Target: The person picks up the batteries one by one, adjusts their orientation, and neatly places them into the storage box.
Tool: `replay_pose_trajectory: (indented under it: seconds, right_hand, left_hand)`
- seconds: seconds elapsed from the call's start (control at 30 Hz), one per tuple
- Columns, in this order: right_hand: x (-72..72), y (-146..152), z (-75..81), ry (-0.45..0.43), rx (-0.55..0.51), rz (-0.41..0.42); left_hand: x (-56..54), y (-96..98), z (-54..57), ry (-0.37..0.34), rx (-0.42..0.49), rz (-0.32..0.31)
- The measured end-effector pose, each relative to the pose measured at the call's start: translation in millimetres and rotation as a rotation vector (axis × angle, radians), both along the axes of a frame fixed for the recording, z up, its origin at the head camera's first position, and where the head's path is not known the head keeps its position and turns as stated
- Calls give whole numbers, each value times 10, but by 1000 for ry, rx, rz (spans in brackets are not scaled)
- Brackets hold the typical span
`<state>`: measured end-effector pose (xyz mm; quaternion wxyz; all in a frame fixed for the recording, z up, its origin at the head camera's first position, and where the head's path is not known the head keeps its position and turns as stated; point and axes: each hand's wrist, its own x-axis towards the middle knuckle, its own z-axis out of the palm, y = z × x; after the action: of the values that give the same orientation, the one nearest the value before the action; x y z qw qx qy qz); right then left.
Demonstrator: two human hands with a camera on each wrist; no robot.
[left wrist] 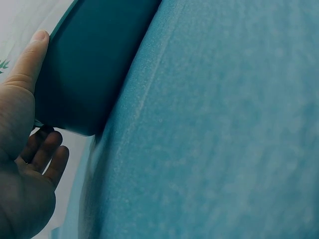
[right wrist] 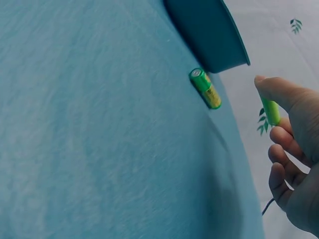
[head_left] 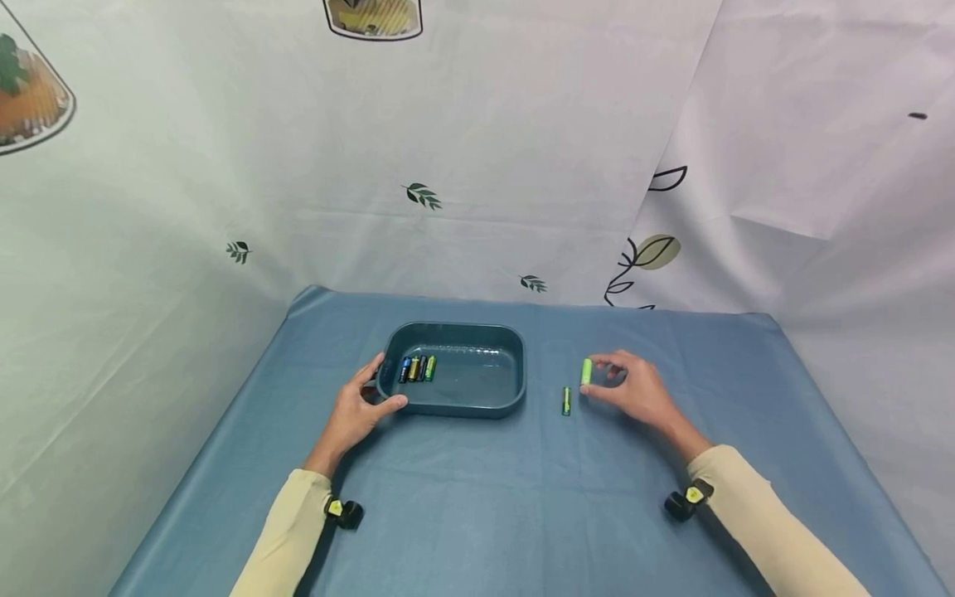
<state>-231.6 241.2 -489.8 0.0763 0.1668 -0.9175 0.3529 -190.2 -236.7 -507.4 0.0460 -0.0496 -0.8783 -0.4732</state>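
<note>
While left fingers [left wrist: 48, 149] hold the teal dish [head_left: 455, 409], right fingers [right wrist: 286, 141] pinch 1 bright lime-green battery [head_left: 586, 371].

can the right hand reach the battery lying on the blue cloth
Likely yes: the green-and-yellow battery lies close by the right hand, nothing between, though that hand now pinches a lime-green battery.
</note>
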Motion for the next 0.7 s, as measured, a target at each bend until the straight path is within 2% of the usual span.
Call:
replay_pose_trajectory:
  seconds: [0.37, 0.7]
  right_hand:
    - [-51, -222, 263, 13, 5, 14]
    - [-178, -497, 369, 38, -41, 35]
  left_hand:
    - [11, -9, -9, -10, 8, 5]
    - [-8, -1, -10, -5, 14, -1]
